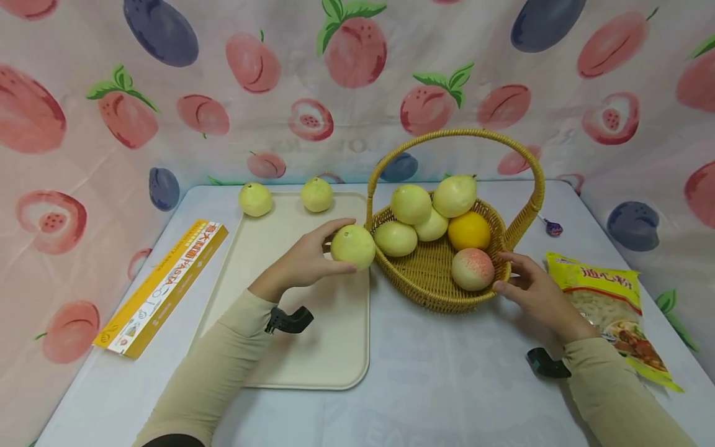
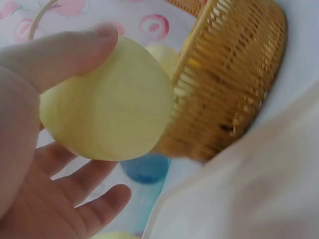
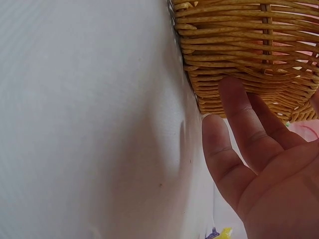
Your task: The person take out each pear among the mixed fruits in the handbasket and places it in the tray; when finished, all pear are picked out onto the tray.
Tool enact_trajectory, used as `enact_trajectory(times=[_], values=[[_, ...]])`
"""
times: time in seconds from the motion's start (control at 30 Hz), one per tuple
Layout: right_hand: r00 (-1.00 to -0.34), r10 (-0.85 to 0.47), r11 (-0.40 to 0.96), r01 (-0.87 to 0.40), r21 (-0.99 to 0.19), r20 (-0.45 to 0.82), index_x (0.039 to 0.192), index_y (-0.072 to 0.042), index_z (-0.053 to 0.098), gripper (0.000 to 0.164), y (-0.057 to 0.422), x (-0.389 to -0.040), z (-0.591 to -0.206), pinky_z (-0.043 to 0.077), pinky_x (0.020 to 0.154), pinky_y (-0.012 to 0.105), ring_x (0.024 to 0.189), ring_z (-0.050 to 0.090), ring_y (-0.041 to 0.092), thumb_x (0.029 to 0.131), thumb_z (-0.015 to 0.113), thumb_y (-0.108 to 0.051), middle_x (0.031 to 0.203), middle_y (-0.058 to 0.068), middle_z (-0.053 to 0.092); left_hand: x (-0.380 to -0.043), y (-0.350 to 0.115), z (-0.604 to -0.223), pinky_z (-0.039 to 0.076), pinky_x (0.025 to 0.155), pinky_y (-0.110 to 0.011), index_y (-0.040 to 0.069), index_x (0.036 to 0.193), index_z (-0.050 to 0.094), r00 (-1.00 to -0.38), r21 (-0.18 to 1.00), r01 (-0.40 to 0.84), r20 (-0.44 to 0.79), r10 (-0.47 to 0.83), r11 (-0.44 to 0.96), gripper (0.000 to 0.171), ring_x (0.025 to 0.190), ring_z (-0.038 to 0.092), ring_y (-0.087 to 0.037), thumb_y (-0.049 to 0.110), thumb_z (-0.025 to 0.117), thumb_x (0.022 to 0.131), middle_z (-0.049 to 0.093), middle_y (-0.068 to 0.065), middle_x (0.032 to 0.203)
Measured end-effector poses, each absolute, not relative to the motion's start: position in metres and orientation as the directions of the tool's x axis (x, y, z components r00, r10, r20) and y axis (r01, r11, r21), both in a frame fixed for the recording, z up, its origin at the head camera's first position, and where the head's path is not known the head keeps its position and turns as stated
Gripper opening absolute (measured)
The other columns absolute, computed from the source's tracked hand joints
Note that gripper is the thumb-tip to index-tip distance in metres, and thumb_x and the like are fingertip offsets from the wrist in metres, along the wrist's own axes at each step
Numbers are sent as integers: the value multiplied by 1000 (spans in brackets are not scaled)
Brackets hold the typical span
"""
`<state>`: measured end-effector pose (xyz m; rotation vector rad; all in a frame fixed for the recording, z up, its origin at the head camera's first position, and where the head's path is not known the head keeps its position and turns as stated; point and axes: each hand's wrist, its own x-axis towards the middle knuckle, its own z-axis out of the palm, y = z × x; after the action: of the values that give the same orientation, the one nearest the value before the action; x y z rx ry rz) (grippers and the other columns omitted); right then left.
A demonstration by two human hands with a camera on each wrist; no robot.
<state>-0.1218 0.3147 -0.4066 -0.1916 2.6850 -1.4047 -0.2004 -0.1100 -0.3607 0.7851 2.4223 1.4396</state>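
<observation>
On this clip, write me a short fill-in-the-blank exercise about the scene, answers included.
The hand gripping a pale-green fruit is the person's ____ one.
Over the wicker basket, whose rim the right hand touches, arches a tall ____.
The large Latin-letter word on the box left of the tray is ____.
In the head view, the lollipop lies to the basket's ____.
Answers: left; handle; PASTA; right.

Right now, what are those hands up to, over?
Left hand gripping round yellow-green fruit beside wicker basket. Right hand holding basket's right rim. Basket handle rises close by, possibly in the way.
</observation>
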Motion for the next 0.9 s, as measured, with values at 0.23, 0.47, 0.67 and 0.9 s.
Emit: enact_trajectory(times=[0.23,0.47,0.67,0.9], values=[[-987,-159,566,-68,-821,-27,152,4,31,63,314,-121,-407,49,77,16,108,57,36,101,62,-19,145,33,37,-202,-140,-362,45,101,-49,13,152,42,-888,832,286,44,458,476,84,120,54,-31,23,86,81,46,-8,148],[-986,-166,557,-79,-827,-18,151,4,32,63,316,-122,-408,50,77,17,97,57,10,101,63,-17,144,33,38,-206,-171,-370,46,100,-50,13,154,36,-929,819,188,-30,369,542,87,124,53,-35,26,84,83,44,-11,148],[-986,-166,561,-76,-825,-22,151,4,32,63,316,-121,-408,50,78,16,102,57,21,101,62,-17,145,33,37,-213,-194,-374,44,100,-53,13,155,33,-951,796,143,-55,305,588,87,128,48,-37,27,82,85,43,-13,148],[-986,-165,563,-68,-824,-31,152,4,31,63,316,-122,-407,50,78,17,106,57,33,101,62,-18,145,33,37,-224,-215,-380,41,102,-53,10,155,33,-964,789,105,-69,257,605,91,132,43,-35,30,84,83,44,-15,148]])
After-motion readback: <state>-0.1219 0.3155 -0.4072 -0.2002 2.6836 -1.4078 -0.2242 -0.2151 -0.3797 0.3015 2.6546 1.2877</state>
